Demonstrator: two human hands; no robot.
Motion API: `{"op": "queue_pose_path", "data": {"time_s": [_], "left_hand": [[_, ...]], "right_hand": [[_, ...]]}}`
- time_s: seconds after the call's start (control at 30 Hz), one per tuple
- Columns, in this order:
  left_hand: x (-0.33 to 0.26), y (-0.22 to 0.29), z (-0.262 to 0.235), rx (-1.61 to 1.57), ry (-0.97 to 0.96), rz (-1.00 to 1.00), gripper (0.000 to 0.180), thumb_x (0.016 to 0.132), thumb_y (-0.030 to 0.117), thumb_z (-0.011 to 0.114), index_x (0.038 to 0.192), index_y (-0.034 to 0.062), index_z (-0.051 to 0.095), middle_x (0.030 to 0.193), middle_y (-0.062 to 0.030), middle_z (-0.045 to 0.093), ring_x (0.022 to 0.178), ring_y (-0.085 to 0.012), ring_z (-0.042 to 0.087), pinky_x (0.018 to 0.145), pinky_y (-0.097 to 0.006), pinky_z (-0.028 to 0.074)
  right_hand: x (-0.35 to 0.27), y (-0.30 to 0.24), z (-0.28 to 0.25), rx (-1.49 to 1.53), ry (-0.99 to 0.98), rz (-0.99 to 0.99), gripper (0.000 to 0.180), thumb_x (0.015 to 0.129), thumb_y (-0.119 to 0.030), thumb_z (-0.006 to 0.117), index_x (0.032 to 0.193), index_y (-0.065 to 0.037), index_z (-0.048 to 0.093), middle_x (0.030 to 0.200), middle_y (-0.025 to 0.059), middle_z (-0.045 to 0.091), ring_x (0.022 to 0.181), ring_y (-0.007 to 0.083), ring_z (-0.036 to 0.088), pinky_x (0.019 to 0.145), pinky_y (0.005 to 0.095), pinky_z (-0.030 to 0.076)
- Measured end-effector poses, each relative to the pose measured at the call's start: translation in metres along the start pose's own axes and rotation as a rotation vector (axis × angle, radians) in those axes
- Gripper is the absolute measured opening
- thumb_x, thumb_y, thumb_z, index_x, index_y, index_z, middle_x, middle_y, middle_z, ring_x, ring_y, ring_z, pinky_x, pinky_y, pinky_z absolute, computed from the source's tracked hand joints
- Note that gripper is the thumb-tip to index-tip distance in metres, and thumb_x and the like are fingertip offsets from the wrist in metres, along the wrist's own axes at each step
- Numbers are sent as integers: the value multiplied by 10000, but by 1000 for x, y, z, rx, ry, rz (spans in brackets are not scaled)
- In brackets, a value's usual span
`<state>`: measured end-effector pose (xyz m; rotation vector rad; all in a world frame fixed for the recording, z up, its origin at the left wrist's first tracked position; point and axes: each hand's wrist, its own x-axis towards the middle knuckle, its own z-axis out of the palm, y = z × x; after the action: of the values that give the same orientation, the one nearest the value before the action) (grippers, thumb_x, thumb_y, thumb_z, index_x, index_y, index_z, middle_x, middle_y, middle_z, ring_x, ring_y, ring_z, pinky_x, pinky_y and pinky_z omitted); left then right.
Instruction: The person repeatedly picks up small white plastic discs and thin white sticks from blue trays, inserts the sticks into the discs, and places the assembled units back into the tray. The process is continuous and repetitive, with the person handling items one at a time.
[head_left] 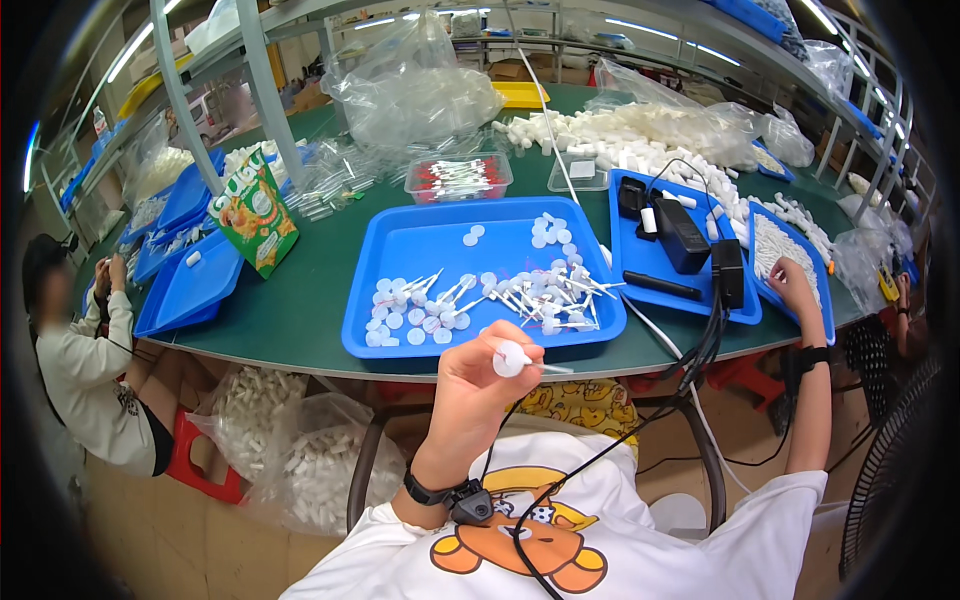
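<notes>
Currently pinching a disc (508, 360) between the left hand's (468, 385) thumb and fingers, holding it up by the bench's (320, 265) near edge, just in front of the large tray's (405, 245) near edge, with a clear stem (555, 369) pointing right. Meanwhile resting the right hand (793, 284) at the narrow tray (822, 308), toward the bench's right end, bending its fingers down at the white sticks (772, 246); not showing clearly whether gripping one or only touching. Probably handling very light, likely flexing a little across the disc while staying stiffer along the stem. Perhaps also being smooth, so risking a slip or spin under a loose pinch, and possibly snapping under a hard squeeze. Best be gripping close behind the disc, sparing the stem's thin end.
</notes>
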<state>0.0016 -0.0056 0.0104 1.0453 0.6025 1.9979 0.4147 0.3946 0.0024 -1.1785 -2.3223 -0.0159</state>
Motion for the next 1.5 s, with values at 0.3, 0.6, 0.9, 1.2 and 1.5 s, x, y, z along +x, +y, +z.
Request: {"op": "queue_pose_path", "data": {"time_s": [0.3,0.6,0.9,1.2,1.5], "left_hand": [[-1,1,3,-11,35,62,228,769,179,773,976,110,708,860,-13,575,846,-181,541,790,-339,411],[-4,3,5,55,-2,133,227,754,222,789,899,101,663,827,-9,573,837,-187,548,795,-354,410],[-1,3,13,-125,-55,252,253,718,96,815,842,85,596,805,-24,583,804,-176,566,726,-297,460],[-4,0,19,-154,-60,249,302,723,148,821,846,126,547,802,-3,587,841,-189,575,757,-307,444],[-5,-5,20,-155,-57,187,305,721,156,824,838,130,544,796,-2,579,846,-194,564,762,-310,435]], "right_hand": [[-18,-69,-51,-69,407,2,169,850,-37,597,1013,1,625,789,96,581,687,188,555,670,297,449],[-51,-318,-77,497,309,-268,120,801,39,659,919,14,665,799,42,595,720,103,533,684,218,417],[-95,-407,-43,718,302,-627,231,621,45,764,830,-21,695,716,64,619,596,196,549,511,280,403],[-118,-400,-15,857,354,-499,269,619,59,759,871,-15,702,742,58,634,620,186,573,533,268,413],[-120,-397,-14,873,318,-503,261,624,54,764,866,-22,705,738,57,634,619,184,573,550,273,414]]}}
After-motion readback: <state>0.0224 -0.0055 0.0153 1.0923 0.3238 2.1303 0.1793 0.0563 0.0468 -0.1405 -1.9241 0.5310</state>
